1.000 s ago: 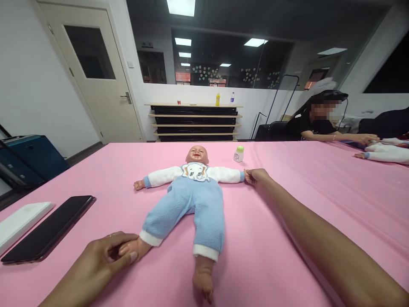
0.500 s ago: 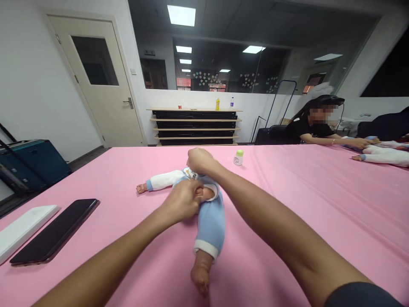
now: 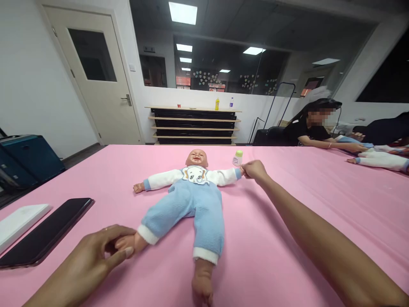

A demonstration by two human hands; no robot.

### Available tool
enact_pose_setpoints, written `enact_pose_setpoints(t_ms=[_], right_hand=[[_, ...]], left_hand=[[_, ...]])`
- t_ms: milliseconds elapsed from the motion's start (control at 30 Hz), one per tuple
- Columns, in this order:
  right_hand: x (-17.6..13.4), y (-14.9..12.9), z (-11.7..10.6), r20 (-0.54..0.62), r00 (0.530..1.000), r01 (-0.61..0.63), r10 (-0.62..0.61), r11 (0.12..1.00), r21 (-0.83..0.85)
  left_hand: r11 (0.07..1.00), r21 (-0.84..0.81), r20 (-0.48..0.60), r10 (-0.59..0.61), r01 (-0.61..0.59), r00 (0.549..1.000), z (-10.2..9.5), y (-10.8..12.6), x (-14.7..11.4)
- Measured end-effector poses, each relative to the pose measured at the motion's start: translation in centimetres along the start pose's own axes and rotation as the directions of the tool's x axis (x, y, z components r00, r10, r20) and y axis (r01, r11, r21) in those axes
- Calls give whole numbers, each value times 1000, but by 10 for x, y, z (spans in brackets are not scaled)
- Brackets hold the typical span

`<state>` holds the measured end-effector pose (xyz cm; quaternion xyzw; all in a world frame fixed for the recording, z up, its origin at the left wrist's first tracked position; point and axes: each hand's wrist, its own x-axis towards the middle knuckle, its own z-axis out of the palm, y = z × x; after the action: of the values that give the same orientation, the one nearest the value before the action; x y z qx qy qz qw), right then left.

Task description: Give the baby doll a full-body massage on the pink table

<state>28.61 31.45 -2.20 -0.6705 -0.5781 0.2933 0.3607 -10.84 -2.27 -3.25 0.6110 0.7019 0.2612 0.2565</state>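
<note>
A baby doll point(image 3: 195, 187) lies on its back on the pink tablecloth point(image 3: 271, 238), head away from me, arms and legs spread. It wears a blue and white outfit with an elephant face on the chest. Around the doll's foot at the lower left, my left hand point(image 3: 96, 251) is closed, thumb on one side and fingers on the other. My right hand point(image 3: 255, 170) pinches the doll's hand at the end of the outstretched white sleeve. The doll's other foot point(image 3: 203, 283) points toward me, bare below the white cuff.
Just behind my right hand stands a small white bottle with a green cap point(image 3: 237, 157). A black phone point(image 3: 47, 230) and a white slab point(image 3: 22, 221) lie at the left. Across the table at right, a person point(image 3: 315, 123) handles another doll point(image 3: 380, 160).
My hands have moved apart from the doll's middle. The left now grips a foot and the right a doll's hand. One bent leg is now stretched out, and the head and chest are uncovered.
</note>
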Motion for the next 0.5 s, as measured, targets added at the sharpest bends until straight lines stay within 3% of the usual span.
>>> enact_pose_setpoints(t_ms=[100,233,333,433,500], right_hand=[[-8,35,9,7,994,-106,106,993,42],[-10,38,8,-10,994,-104,105,992,65],[-10,3,0,-46,999,3,-1,999,43],[-28,-59,10,-39,981,188,-190,981,-40],[-51,-103,30,68,886,457,-458,840,-291]], left_hand=[[998,-52,44,-43,45,998,15,-24,-2],[999,-38,28,-24,25,999,9,-18,1],[999,23,-46,38,-37,998,-10,15,7],[981,59,-143,191,-184,971,-13,65,27],[948,82,-138,315,-306,939,4,98,49]])
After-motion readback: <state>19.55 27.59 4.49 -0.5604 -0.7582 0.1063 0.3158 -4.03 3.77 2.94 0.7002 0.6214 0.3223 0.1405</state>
